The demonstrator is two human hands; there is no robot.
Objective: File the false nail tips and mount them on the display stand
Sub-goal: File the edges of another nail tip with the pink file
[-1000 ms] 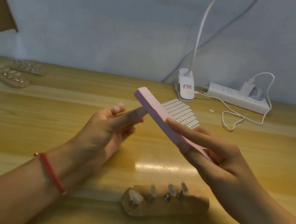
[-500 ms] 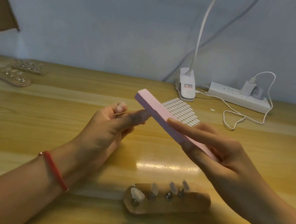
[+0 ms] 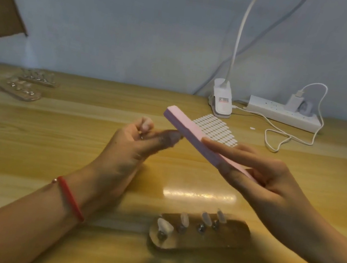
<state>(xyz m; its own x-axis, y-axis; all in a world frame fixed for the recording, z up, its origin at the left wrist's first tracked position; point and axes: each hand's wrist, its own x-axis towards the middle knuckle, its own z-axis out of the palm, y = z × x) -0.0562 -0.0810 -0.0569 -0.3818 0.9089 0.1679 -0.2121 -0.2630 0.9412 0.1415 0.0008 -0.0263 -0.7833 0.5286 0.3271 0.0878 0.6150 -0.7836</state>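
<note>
Gripping file (image 3: 186, 126) in right hand (image 3: 272, 184), pinching blurred bit (image 3: 142, 136) against it with left hand (image 3: 131, 147); four tips (image 3: 184, 219) on stand (image 3: 233, 235), filing seemingly unfinished.

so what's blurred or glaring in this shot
Head view: the left hand is motion-blurred around its fingers; the file and right hand look sharper; a bright glare strip lies on the table; the far-left stands are soft.

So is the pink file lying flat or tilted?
Tilted. The file slants in the air: its far end sits higher, its near end lower in the right hand, off the table.
</note>
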